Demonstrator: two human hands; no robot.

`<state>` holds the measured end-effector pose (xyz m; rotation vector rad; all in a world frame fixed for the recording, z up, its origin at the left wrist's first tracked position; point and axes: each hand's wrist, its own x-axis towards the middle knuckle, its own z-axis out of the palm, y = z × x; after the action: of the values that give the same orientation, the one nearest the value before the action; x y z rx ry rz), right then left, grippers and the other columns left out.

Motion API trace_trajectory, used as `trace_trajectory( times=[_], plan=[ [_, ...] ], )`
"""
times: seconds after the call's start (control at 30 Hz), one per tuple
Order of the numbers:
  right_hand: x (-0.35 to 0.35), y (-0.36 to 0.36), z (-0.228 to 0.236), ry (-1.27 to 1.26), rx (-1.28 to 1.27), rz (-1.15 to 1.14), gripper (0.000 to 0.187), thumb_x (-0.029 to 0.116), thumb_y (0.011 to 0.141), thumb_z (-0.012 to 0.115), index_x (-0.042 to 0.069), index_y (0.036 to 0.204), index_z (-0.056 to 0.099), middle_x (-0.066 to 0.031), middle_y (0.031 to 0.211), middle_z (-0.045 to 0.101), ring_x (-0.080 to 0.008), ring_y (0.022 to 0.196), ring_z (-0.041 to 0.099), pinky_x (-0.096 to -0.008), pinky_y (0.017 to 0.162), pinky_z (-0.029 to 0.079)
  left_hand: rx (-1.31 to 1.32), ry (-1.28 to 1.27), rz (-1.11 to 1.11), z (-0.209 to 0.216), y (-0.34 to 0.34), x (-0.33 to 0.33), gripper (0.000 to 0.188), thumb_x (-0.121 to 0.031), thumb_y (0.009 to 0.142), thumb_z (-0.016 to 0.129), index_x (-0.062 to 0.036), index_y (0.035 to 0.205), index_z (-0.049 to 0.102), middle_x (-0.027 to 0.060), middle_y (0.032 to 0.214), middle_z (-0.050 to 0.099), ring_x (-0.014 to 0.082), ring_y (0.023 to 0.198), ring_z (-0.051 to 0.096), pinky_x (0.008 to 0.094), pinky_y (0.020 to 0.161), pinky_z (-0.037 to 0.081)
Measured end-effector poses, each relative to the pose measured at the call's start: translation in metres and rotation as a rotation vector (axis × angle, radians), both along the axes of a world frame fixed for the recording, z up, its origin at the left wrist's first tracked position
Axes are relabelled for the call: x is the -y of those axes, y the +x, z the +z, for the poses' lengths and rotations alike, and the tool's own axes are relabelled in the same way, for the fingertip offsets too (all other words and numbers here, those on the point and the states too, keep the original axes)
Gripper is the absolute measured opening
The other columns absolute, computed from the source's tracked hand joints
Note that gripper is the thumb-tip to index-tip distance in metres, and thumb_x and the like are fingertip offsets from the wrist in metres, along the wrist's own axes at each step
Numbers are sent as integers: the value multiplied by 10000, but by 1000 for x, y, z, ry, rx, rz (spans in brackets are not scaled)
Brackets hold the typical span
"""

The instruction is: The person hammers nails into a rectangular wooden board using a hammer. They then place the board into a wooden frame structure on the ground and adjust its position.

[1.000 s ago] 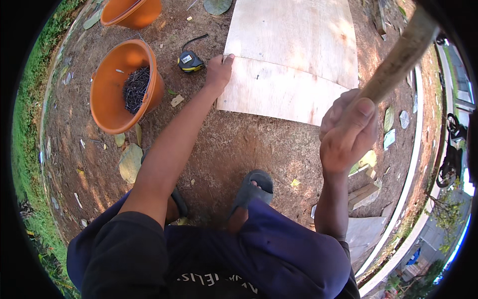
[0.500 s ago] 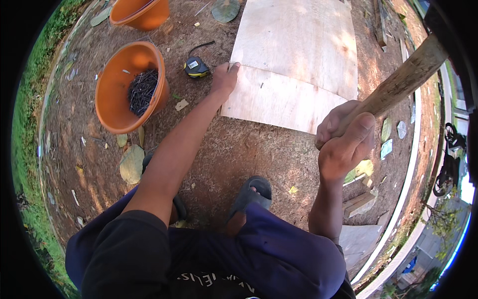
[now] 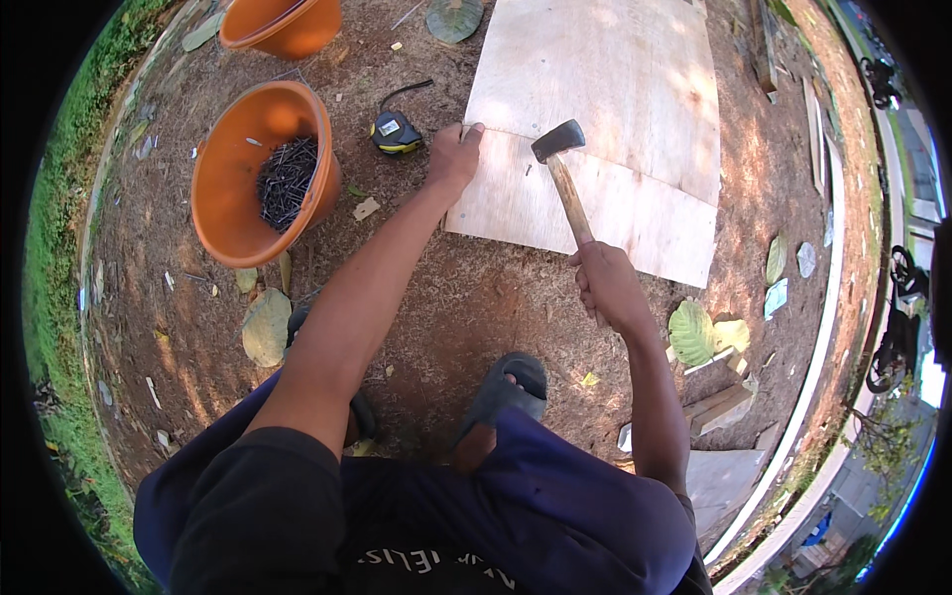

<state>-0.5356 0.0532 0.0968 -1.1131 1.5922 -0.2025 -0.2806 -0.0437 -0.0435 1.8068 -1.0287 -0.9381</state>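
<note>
My right hand (image 3: 610, 283) is wrapped round the wooden handle of a hammer (image 3: 573, 198). Its dark metal head hovers over a pale plywood sheet (image 3: 595, 74), close to a small nail (image 3: 529, 170) standing in the wood. At the sheet's left edge, my left hand (image 3: 456, 156) is closed on the board with the thumb on top; its other fingers are partly hidden. A seam crosses the plywood just above the nail. To the left of that hand lies a black and yellow tape measure (image 3: 395, 133) on the ground.
An orange bucket (image 3: 213, 188) lies tilted at the left, with many nails (image 3: 288, 183) inside. Another orange bucket (image 3: 288, 30) is beyond it. Wood offcuts (image 3: 719, 409) and large leaves (image 3: 691, 332) lie at the right. My sandalled foot (image 3: 506, 392) is below the sheet.
The hammer has swung down and left from its raised position at the right, bringing its head over the plywood near the nail. My left hand stays on the sheet's edge.
</note>
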Motion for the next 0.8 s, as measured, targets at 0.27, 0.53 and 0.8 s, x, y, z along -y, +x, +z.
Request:
trace_trajectory(
  times=[0.27, 0.53, 0.8],
  plan=[
    [86, -19, 78, -89, -18, 67, 449, 404, 1034, 471, -21, 992, 608, -14, 683, 514, -94, 486, 479, -275, 421, 400, -19, -7, 12, 9, -4, -1, 402, -317, 980, 625, 73, 883, 637, 200, 799, 659, 256, 749, 601, 425, 736, 470],
    [65, -25, 57, 186, -271, 386, 456, 414, 1036, 459, 5, 878, 586, -26, 635, 493, -114, 458, 468, -304, 403, 394, -24, -39, 27, 4, -4, -3, 392, -304, 977, 629, 73, 869, 640, 236, 831, 666, 313, 753, 620, 435, 747, 472],
    [90, -14, 67, -488, 98, -244, 469, 443, 1087, 371, 51, 911, 559, 7, 633, 480, -80, 454, 433, -255, 393, 378, -91, 0, -8, 12, -4, -3, 409, -313, 986, 621, 75, 859, 622, 131, 757, 621, 166, 717, 515, 388, 697, 452]
  ],
)
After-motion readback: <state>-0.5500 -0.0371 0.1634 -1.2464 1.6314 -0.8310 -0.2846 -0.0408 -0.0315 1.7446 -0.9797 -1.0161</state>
